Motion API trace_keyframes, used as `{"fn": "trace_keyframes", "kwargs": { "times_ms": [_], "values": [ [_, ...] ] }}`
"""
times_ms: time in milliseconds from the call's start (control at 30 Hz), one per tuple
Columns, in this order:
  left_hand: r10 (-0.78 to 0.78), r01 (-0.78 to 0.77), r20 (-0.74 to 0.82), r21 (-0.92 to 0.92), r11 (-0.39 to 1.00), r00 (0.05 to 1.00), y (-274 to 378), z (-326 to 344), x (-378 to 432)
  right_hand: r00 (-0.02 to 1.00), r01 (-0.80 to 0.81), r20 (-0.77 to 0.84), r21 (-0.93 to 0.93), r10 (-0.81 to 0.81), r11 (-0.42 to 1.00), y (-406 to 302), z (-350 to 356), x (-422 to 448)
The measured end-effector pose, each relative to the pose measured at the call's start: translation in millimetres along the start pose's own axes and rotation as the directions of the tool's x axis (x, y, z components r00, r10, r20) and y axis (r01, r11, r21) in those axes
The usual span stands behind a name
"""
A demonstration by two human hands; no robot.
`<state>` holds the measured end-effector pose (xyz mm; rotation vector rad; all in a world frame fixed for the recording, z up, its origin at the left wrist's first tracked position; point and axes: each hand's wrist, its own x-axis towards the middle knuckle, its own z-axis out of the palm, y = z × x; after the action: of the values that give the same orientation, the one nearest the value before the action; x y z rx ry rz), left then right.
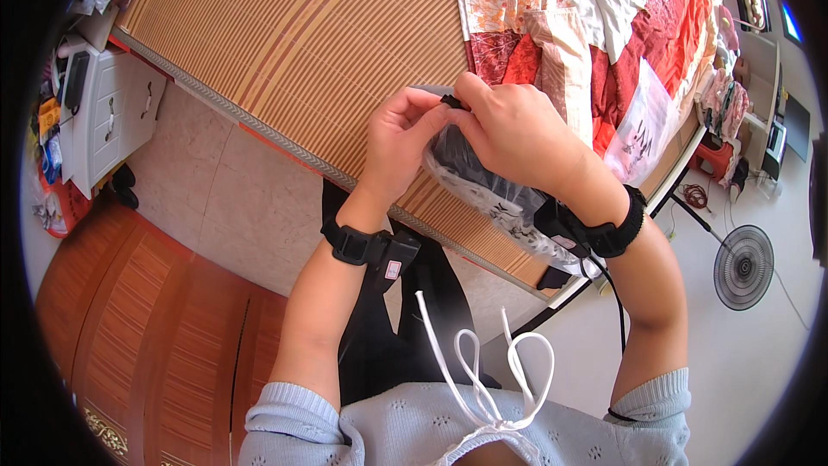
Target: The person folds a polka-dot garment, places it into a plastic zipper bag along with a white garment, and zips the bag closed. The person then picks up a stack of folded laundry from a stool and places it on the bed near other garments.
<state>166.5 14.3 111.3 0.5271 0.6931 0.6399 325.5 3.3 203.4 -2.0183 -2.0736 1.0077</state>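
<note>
My left hand point(400, 137) and my right hand point(517, 126) meet above the near part of the bed. Between their fingertips they pinch a small black piece point(452, 101), whose exact kind is hard to make out. Directly below my right hand lies a clear plastic bag point(479, 197) with printed marks and something dark inside. Its far part is covered by my hands. The bag rests on the striped bamboo sleeping mat point(291, 39). Beyond my right hand spreads a red, orange and white patchwork quilt point(673, 19).
A pinkish printed plastic bag point(642, 133) lies against the quilt. On the left stands a white bedside cabinet point(113, 107), with a wooden wardrobe point(168, 330) nearer. To the right are an electric fan point(744, 267), a red stool point(711, 158) and a coiled cable point(695, 196).
</note>
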Motion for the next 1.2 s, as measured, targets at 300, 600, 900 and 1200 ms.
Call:
{"fn": "trace_keyframes", "kwargs": {
  "times_ms": [300, 600, 900, 1200],
  "values": [
    [-0.023, 0.023, 0.005, 0.007, 1.0, 1.0, 4, 7, 2, 0.999, 0.007, -0.053, -0.042, -0.009, 0.999, -4, 6, 0],
    [-0.006, -0.001, -0.049, -0.143, 0.99, 0.999, -1, 16, 4, 0.982, 0.042, -0.178, -0.123, -0.064, 0.992, -4, 7, -14],
    [-0.011, 0.01, -0.023, -0.037, 0.999, 1.0, -1, 17, 8, 0.948, 0.051, -0.305, -0.136, -0.091, 0.989, 12, 16, -44],
    [-0.033, 0.034, 0.033, -0.035, 0.999, 0.999, 8, 9, 7, 0.91, -0.124, -0.402, -0.019, 0.106, 0.992, 30, 22, -108]
  ]
}}
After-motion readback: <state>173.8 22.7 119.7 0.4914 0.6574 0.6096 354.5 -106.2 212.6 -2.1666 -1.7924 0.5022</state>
